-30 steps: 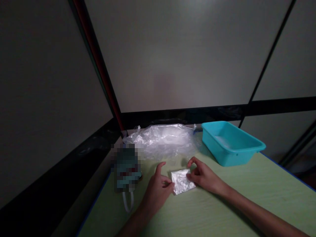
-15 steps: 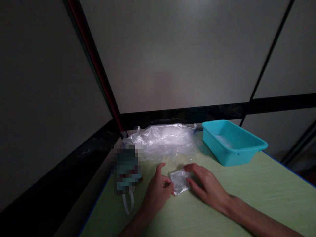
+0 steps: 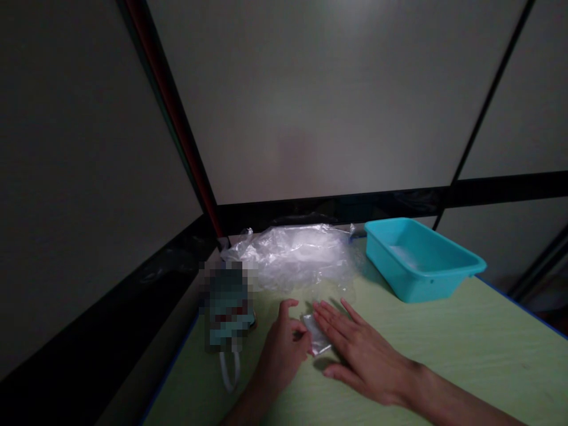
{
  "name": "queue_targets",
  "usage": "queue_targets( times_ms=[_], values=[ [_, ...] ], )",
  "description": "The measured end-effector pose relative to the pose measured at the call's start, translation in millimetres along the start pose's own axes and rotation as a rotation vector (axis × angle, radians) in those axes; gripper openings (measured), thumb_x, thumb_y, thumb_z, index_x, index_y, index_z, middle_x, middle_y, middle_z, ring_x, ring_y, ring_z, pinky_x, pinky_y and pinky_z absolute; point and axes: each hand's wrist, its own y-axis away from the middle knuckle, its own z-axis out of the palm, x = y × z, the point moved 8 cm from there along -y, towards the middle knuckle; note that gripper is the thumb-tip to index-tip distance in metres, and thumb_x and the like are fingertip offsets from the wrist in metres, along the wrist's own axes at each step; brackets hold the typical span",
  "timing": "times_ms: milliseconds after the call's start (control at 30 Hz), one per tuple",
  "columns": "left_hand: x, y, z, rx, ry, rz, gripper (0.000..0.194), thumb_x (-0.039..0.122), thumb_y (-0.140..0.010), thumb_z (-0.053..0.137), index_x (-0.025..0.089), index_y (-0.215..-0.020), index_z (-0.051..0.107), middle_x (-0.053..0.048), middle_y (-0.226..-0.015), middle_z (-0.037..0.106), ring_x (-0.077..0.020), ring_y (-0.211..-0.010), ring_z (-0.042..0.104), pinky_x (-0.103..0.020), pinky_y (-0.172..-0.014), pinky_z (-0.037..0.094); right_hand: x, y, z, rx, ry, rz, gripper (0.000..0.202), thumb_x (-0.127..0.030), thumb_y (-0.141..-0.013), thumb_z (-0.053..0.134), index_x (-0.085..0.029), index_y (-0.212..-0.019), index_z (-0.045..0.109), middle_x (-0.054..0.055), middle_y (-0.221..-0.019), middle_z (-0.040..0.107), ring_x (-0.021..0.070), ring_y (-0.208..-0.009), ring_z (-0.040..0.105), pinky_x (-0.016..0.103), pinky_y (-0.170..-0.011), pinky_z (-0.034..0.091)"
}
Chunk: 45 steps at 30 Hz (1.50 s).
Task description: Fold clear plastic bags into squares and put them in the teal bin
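Note:
A small folded clear plastic bag [image 3: 318,337] lies flat on the green table, partly hidden by my right hand. My left hand [image 3: 284,349] is at its left edge, index finger raised and bent while thumb and other fingers close on the edge. Whether the plastic lies between those fingertips or just under them is hard to see. My right hand [image 3: 361,355] lies stretched out over the bag's right part, fingers extended and thumb spread, palm down.
Behind the hands, a large heap of crumpled clear plastic [image 3: 297,254] rests against the wall. A turquoise basin [image 3: 428,287] stands at the back right, with something whitish inside. On the left is a blurred-out object [image 3: 228,305] with a white loop [image 3: 229,373]. The table [image 3: 479,349] has a blue edge.
My right hand has gone from curled fingers at the bag's right edge to lying flat across it, further left. The left hand stays at the left edge.

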Motion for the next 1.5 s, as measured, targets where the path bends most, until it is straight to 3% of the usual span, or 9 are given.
queue_targets(
  times_ms=[400,500,567,633,733,800,967,1233,1500],
  values=[
    [5,0,1.2,-0.042,-0.016,-0.046,0.037,0.011,-0.067,0.039,0.018,-0.102,0.029,0.008,-0.056,0.052,-0.0123,-0.044,0.057,-0.018,-0.039,0.04,3,-3,10,-0.082,-0.122,-0.043,0.068,-0.053,-0.087,0.032,-0.016,-0.14,0.01,0.012,-0.145,0.011,0.0241,-0.132,0.009,0.045,-0.107,0.008],
    [8,2,-2.8,-0.002,-0.039,-0.023,0.033,0.015,-0.071,0.038,0.018,-0.103,0.031,0.007,-0.059,0.051,-0.0118,-0.04,0.053,-0.02,-0.038,0.04,2,-3,9,-0.089,-0.111,-0.042,0.07,-0.055,-0.087,0.031,-0.014,-0.14,0.011,0.013,-0.145,0.012,0.024,-0.132,0.009,0.045,-0.108,0.008],
    [20,7,-10.0,0.083,-0.175,0.087,0.029,0.017,-0.073,0.04,0.018,-0.102,0.038,0.004,-0.065,0.051,-0.0135,-0.046,0.055,-0.025,-0.044,0.044,2,-3,7,-0.071,-0.09,-0.033,0.072,-0.055,-0.086,0.03,-0.011,-0.14,0.012,0.014,-0.145,0.012,0.0239,-0.132,0.01,0.044,-0.108,0.008],
    [40,16,-10.7,0.148,-0.426,0.292,0.023,0.017,-0.075,0.041,0.017,-0.097,0.047,-0.001,-0.073,0.054,-0.0186,-0.064,0.059,-0.032,-0.058,0.048,2,-3,4,-0.032,-0.065,-0.018,0.073,-0.055,-0.086,0.031,-0.009,-0.139,0.014,0.016,-0.144,0.013,0.024,-0.132,0.009,0.044,-0.108,0.008],
    [57,31,6.9,0.1,-0.726,0.546,0.031,0.012,-0.076,0.038,0.015,-0.103,0.052,-0.01,-0.101,0.059,-0.0237,-0.098,0.055,-0.039,-0.082,0.046,5,0,3,0.024,-0.04,0.0,0.074,-0.054,-0.085,0.035,-0.008,-0.139,0.016,0.016,-0.144,0.014,0.0247,-0.132,0.01,0.043,-0.108,0.01],
    [55,37,19.6,0.034,-0.846,0.611,0.043,0.01,-0.078,0.035,0.011,-0.119,0.044,-0.014,-0.124,0.049,-0.0235,-0.116,0.044,-0.039,-0.094,0.04,6,1,3,0.036,-0.031,0.008,0.075,-0.054,-0.085,0.036,-0.007,-0.139,0.014,0.017,-0.144,0.014,0.0246,-0.132,0.01,0.043,-0.108,0.011],
    [35,39,35.5,-0.125,-1.044,0.568,0.048,0.021,-0.087,0.032,0.006,-0.132,0.029,-0.016,-0.14,0.027,-0.0234,-0.129,0.025,-0.041,-0.103,0.029,7,1,7,-0.015,-0.028,0.0,0.077,-0.056,-0.084,0.035,-0.007,-0.139,0.012,0.016,-0.144,0.014,0.0237,-0.133,0.007,0.043,-0.108,0.011],
    [29,37,33.6,-0.222,-1.125,0.46,0.052,0.03,-0.088,0.034,0.004,-0.133,0.029,-0.017,-0.14,0.02,-0.0266,-0.129,0.018,-0.045,-0.104,0.025,6,0,9,-0.105,-0.05,0.002,0.079,-0.061,-0.084,0.028,-0.008,-0.139,0.008,0.017,-0.145,0.01,0.0217,-0.133,0.004,0.042,-0.108,0.006],
    [32,39,34.7,-0.254,-1.148,0.444,0.056,0.033,-0.086,0.038,0.003,-0.133,0.028,-0.018,-0.141,0.017,-0.0275,-0.13,0.014,-0.045,-0.105,0.022,7,0,12,-0.14,-0.04,0.0,0.081,-0.063,-0.082,0.03,-0.009,-0.139,0.009,0.017,-0.144,0.011,0.023,-0.132,0.004,0.044,-0.108,0.007]
  ],
)
